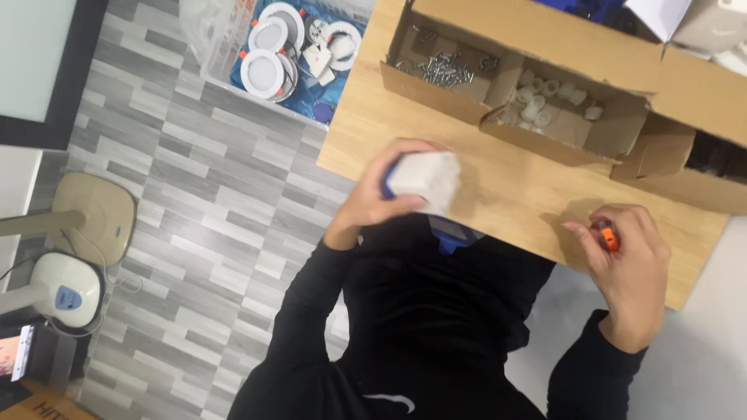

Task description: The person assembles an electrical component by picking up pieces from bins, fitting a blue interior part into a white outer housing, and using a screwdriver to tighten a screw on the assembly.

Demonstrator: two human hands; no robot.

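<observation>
My left hand [373,198] grips a white block-shaped part [426,180] with a blue piece behind it, held just above the near edge of a wooden table [506,187]. My right hand [626,257] rests at the table's near right edge, fingers curled around a small orange-handled tool [608,236]; most of the tool is hidden in the fist. Both arms wear black sleeves.
Behind the hands stands a cardboard box with a compartment of metal screws [445,70] and one of small white plastic pieces [545,97]. On the grey floor at the left sits a clear bin [226,74] of round white lamp fittings. A fan base [66,288] stands at far left.
</observation>
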